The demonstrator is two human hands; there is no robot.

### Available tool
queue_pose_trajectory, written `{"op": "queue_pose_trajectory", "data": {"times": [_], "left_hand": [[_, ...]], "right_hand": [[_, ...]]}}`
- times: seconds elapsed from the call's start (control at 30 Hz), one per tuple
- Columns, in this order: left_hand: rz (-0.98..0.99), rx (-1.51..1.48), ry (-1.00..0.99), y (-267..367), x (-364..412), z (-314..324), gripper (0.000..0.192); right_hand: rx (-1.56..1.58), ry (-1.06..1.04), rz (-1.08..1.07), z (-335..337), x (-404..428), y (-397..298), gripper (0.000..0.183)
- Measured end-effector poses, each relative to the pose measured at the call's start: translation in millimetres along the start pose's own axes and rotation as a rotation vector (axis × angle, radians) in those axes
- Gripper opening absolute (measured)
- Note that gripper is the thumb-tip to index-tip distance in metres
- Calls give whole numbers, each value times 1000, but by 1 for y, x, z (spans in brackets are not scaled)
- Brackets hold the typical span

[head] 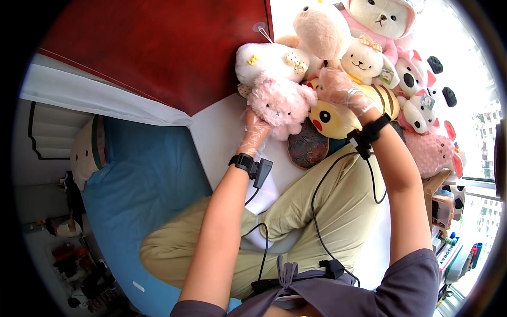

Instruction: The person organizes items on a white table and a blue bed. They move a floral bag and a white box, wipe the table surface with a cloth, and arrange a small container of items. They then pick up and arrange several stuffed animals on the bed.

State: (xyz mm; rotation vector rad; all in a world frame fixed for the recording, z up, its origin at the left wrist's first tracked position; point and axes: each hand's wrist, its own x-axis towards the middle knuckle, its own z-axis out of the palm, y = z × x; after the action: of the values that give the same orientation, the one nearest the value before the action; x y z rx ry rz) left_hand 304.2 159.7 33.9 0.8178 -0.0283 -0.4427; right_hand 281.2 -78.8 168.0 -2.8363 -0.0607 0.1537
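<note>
My left hand [255,132], in a clear plastic glove, grips a fluffy pink plush bear [277,99] from below. A white plush [257,59] with small bows lies just behind the bear. My right hand [338,87], gloved likewise, reaches over a yellow Pikachu plush [336,119] with brown back stripes. Its fingers are near the base of a large peach plush [321,31], and their hold is unclear. A cream plush [360,59] with an orange checked bow sits beside that hand. Below the Pikachu lies a dark floral brocade cushion [309,146].
More plush toys, including a pink-hooded bear [380,18] and a pink rabbit [429,152], crowd the bright window side. A red panel [158,51] stands at the upper left. Blue bedding [146,158] lies left of my crossed legs. Black cables [317,222] run from both wrists.
</note>
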Motion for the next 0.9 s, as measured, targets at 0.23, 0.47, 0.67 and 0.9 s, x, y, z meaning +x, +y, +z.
{"op": "queue_pose_trajectory", "data": {"times": [0.23, 0.47, 0.67, 0.9], "left_hand": [[476, 618, 90, -30, 2, 9, 42], [590, 1270, -9, -5, -5, 11, 50], [-26, -45, -97, 10, -20, 2, 69], [48, 1063, -187, 26, -50, 22, 91]], "right_hand": [[48, 111, -148, -13, -48, 6, 29], [-16, 196, -62, -7, -34, 0, 30], [-59, 111, 213, 4, 28, -2, 38], [-229, 185, 213, 15, 41, 10, 28]]}}
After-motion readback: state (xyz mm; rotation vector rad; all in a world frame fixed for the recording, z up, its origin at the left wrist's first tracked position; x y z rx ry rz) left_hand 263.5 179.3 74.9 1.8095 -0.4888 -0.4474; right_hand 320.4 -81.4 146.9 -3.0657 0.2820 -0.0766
